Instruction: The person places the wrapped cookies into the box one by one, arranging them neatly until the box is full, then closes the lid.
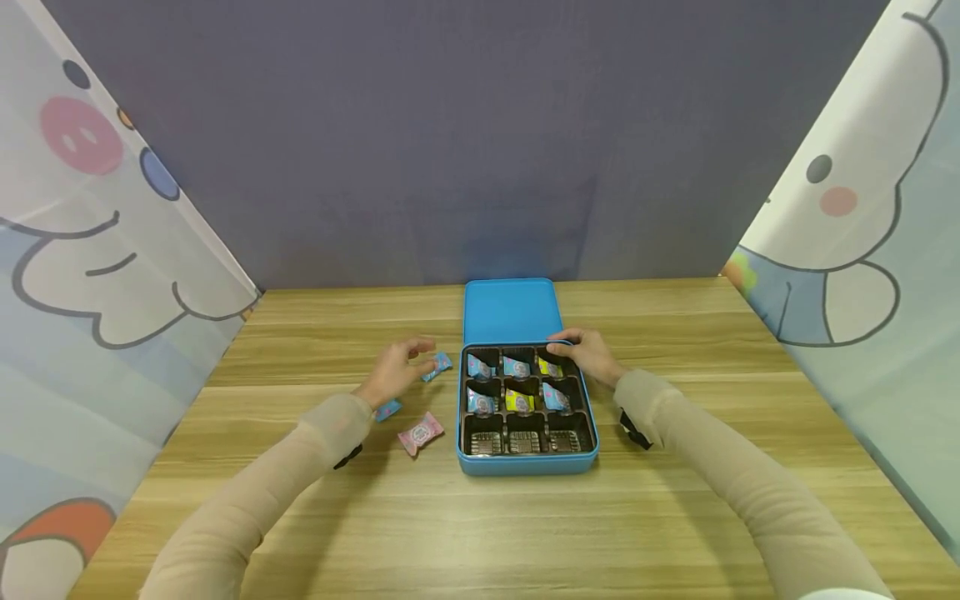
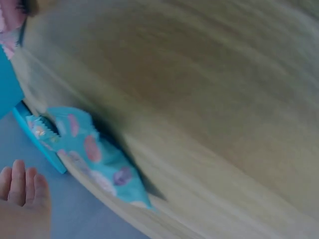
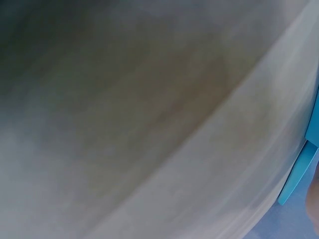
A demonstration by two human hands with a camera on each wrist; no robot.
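A blue tin box (image 1: 527,464) stands on the table, its lid (image 1: 512,310) folded back. Its black divided tray holds blue wrapped candies (image 1: 481,402) and yellow wrapped candies (image 1: 519,401) in the back and middle rows; the front row's compartments show bare bottoms. My right hand (image 1: 592,354) grips the box's back right corner, thumb over the rim. My left hand (image 1: 395,371) hovers left of the box, fingers apart beside a blue wrapped candy (image 1: 438,366). In the left wrist view, its fingers (image 2: 19,186) hold nothing. The right wrist view shows little of the right hand.
A pink wrapped candy (image 1: 421,433) lies on the wooden table (image 1: 525,533) left of the box. Another blue candy (image 1: 387,409) lies partly hidden by the left wrist. A grey wall (image 1: 480,150) stands behind, with cartoon-printed curtains (image 1: 847,183) at both sides.
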